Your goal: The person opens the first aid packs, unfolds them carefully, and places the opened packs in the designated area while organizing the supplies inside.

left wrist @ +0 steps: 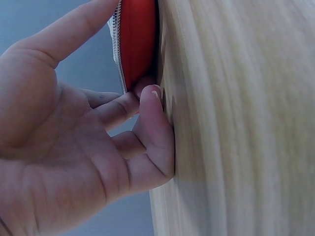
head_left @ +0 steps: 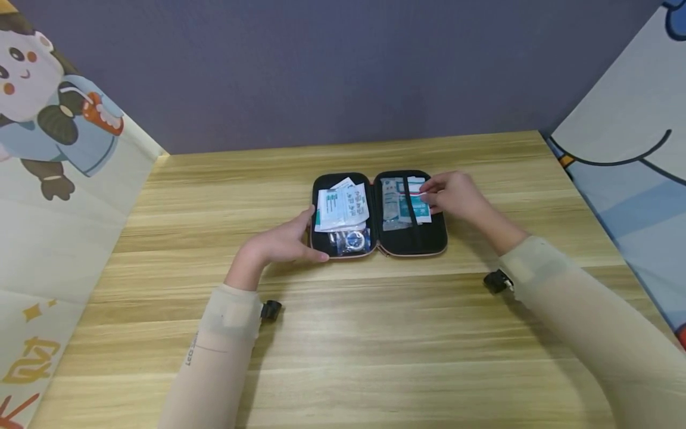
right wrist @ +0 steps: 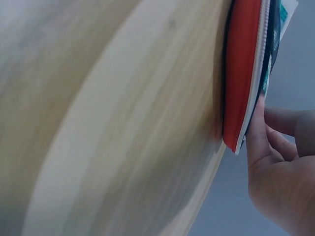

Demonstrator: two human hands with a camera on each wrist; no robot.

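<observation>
An unfolded zippered case [head_left: 431,243], black inside, lies on the table; its outside shows red in both wrist views. My left hand [head_left: 278,239] holds the case's left edge, thumb at the near corner and fingers along the side. In the left wrist view, fingers curl by the red wall [left wrist: 139,44]. At the right half, my right hand [head_left: 460,193] pinches the edge of a white-and-green packet [head_left: 422,213] under a black elastic strap [head_left: 409,202]. White printed packets [head_left: 340,205] fill the left half, above a plastic-wrapped round item [head_left: 354,241].
Clear packets [head_left: 390,208] sit beside the strap. The wood-grain table [head_left: 375,339] meets a dark blue panel [head_left: 343,71] at the back. Cartoon-printed walls [head_left: 616,143] flank it left and right. Each sleeve cuff has a small black camera [head_left: 271,310].
</observation>
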